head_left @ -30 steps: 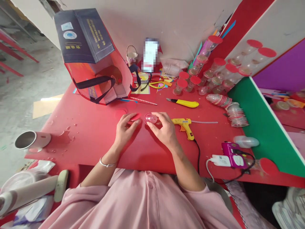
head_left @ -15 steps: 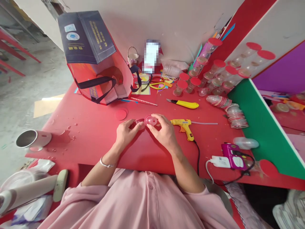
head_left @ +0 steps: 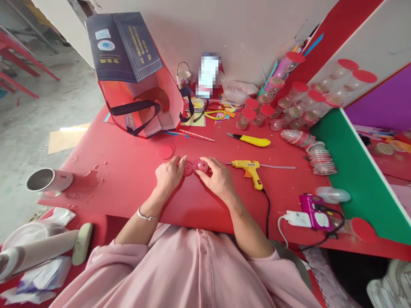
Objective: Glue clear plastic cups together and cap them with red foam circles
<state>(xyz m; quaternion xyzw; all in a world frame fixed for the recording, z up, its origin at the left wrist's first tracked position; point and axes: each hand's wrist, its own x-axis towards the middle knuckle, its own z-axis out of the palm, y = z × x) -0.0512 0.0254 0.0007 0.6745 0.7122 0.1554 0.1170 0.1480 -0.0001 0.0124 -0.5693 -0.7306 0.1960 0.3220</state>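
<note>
My left hand (head_left: 169, 174) pinches a clear plastic dome lid (head_left: 188, 169) by its left edge, the red table showing through it. A second clear dome lid (head_left: 201, 166), with a small hole in it, is gripped between the thumb and fingers of my right hand (head_left: 218, 177). The two lids are side by side, rims close together; whether they touch I cannot tell. Just behind my left hand lie round red discs (head_left: 165, 152). To the right of my right hand rests a yellow glue gun (head_left: 250, 171) with a glue stick in its back.
A yellow utility knife (head_left: 255, 140) lies behind the glue gun. Several hourglass-shaped pieces with red discs (head_left: 248, 114) stand at back right, near stacked clear lids (head_left: 322, 158). An open bag (head_left: 128, 51) fills the back left. A metal mug (head_left: 48, 180) lies near spilled water.
My hands have shifted slightly, and the left-hand lid now shows more openly beside the other one. The whole view has moved a little to the side.
</note>
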